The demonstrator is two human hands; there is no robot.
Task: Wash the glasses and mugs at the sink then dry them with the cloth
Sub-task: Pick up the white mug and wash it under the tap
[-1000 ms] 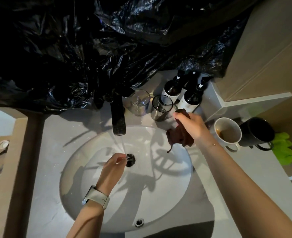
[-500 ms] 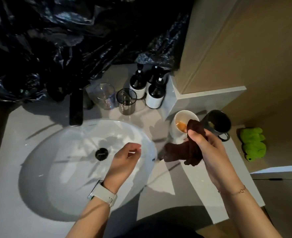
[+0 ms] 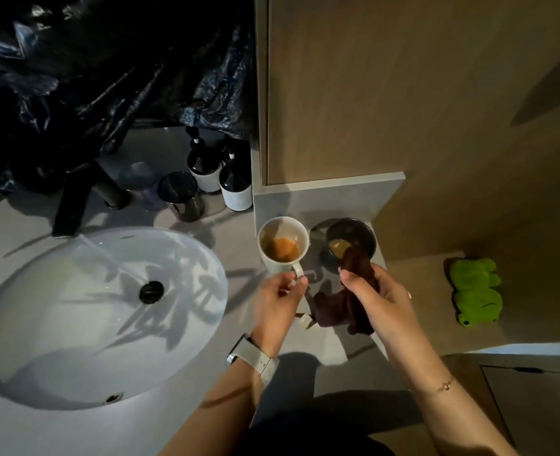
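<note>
The left hand is pinching the handle of the white mug, standing with dregs just right of the sink, while the right hand is clutching the cloth beside it, so the first wash is probably starting, calling for a level lift under the running water.

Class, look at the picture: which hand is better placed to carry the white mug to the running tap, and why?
The left hand: it already pinches the white mug handle and is nearer the sink. The right hand is busy holding the brown cloth.

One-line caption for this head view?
Left hand grips white mug handle; right hand holds brown cloth; faucet running.
</note>
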